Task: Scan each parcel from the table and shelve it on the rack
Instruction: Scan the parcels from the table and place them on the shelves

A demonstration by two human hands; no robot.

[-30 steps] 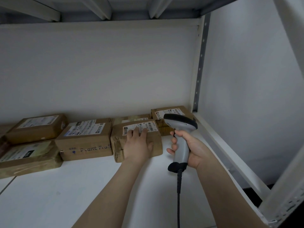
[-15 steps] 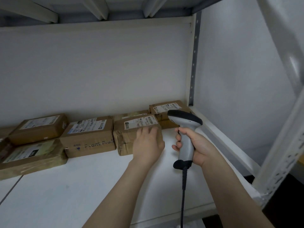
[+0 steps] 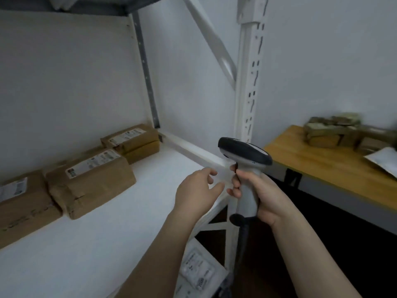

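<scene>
Grey-and-black plastic, the pistol-shaped barcode scanner (image 3: pixel 245 154) stands upright in our right grip (image 3: pixel 264 196). The fingers wrap its handle with the forefinger at the trigger, which keeps it ready for the next label. Just left of the scanner our left grip (image 3: pixel 195 190) hangs loose and holds nothing, fingers half spread above the edge of the flat white rack shelf (image 3: pixel 107 244). Below the scanner, on a lower level, lies a clear-bagged white packet (image 3: pixel 197 267).

Farther left of the scanner, the brown paper-wrapped parcel (image 3: pixel 90 181) sits flat on the shelf with its white label up, where it can be read. It is in line with a brown carton (image 3: pixel 21 201) at its left and two stacked brown parcels (image 3: pixel 131 139) behind. We judge this one scanned and shelved.

Half a second ago our left grip rested on that parcel; now it has come off, and our view has swung right. That brings in, right of and beyond the scanner, the yellow wooden tabletop (image 3: pixel 322 164). On it wait a blurred heap of brown parcels (image 3: pixel 328 130) and a white mailer (image 3: pixel 382 160). We judge the next step is to reach there for another parcel.
</scene>
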